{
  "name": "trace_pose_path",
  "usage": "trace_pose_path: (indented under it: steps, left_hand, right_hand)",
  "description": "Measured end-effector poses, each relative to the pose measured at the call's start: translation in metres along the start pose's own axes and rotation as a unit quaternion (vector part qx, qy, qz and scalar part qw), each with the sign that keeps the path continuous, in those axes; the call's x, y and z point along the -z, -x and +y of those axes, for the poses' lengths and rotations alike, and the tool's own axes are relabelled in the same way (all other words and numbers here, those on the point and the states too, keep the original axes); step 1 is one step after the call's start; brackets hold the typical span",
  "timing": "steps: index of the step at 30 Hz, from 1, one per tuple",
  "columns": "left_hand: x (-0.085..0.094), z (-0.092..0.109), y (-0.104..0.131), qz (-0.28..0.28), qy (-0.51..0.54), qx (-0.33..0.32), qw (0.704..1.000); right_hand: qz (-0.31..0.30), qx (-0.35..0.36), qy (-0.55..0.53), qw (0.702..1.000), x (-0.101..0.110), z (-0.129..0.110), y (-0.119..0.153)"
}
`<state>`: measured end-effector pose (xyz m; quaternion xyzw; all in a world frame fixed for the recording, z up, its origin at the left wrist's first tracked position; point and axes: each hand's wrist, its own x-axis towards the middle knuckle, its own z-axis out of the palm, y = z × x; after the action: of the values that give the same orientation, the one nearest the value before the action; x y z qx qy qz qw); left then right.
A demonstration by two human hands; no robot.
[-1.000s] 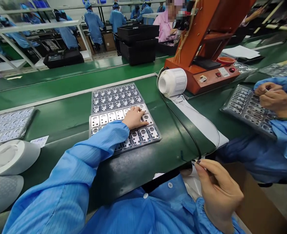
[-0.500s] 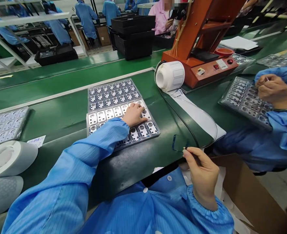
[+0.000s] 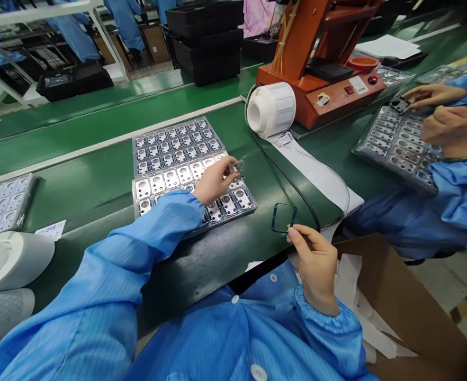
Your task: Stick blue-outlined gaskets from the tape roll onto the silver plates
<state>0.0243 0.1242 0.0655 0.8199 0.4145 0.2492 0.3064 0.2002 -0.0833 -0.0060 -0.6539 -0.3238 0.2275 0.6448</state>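
The left hand (image 3: 213,181) pinches a small, shiny piece (image 3: 237,167) just above two clear plastic trays (image 3: 233,217) of silvery plates; the farther tray shows three rows of seven. The right hand (image 3: 316,262) grips one thin, dark-blue rectangular frame (image 3: 274,218) near the edge of a glossy green table (image 3: 86,185). Beyond them are one white roll (image 3: 273,110) on its side and one orange metal machine (image 3: 342,95). Two black bins (image 3: 205,53) stand stacked in a workroom with people in blue coats (image 3: 124,21).
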Motion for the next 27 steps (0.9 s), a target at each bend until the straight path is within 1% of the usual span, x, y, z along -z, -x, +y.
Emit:
trace_pose_path:
  steps: [1,2,3,4,6,8,11,12,14,17,22,27]
  left_hand:
    - [0.001,0.008,0.008,0.002,0.067,0.003,0.998]
    - [0.001,0.016,0.018,-0.011,0.131,0.010,0.991]
    - [-0.001,0.024,0.029,-0.039,0.191,0.025,0.980]
    - [-0.004,0.029,0.040,-0.078,0.242,0.048,0.966]
    - [-0.015,0.035,0.061,-0.149,0.324,0.100,0.929]
    - [-0.032,0.033,0.078,-0.189,0.388,0.157,0.889]
    - [-0.057,0.025,0.094,-0.196,0.457,0.242,0.833]
    - [-0.063,0.022,0.097,-0.193,0.474,0.262,0.818]
    - [-0.070,0.019,0.100,-0.190,0.499,0.279,0.798]
    - [-0.072,0.017,0.100,-0.187,0.517,0.266,0.792]
    - [-0.072,0.016,0.100,-0.188,0.514,0.248,0.799]
    - [-0.074,0.015,0.102,-0.195,0.506,0.235,0.807]
  right_hand:
    - [0.000,-0.012,-0.012,1.000,-0.001,0.001,0.000]
    - [0.000,-0.025,-0.026,0.999,-0.002,0.001,-0.001]
    - [0.001,-0.040,-0.045,0.998,-0.003,0.002,-0.001]
    - [0.002,-0.057,-0.065,0.996,-0.004,0.002,-0.002]
    - [-0.001,-0.090,-0.099,0.991,-0.006,0.003,-0.002]
    - [-0.007,-0.112,-0.115,0.987,-0.008,0.005,-0.002]
    - [-0.013,-0.113,-0.101,0.988,-0.009,0.009,0.002]
    - [-0.016,-0.106,-0.087,0.990,-0.009,0.011,0.004]
    - [-0.029,-0.086,-0.052,0.995,-0.009,0.013,0.009]
    - [-0.060,-0.053,-0.007,0.997,-0.007,0.013,0.016]
    - [-0.112,-0.019,0.039,0.993,-0.007,0.008,0.021]
    - [-0.121,-0.003,0.072,0.990,-0.007,0.008,0.021]
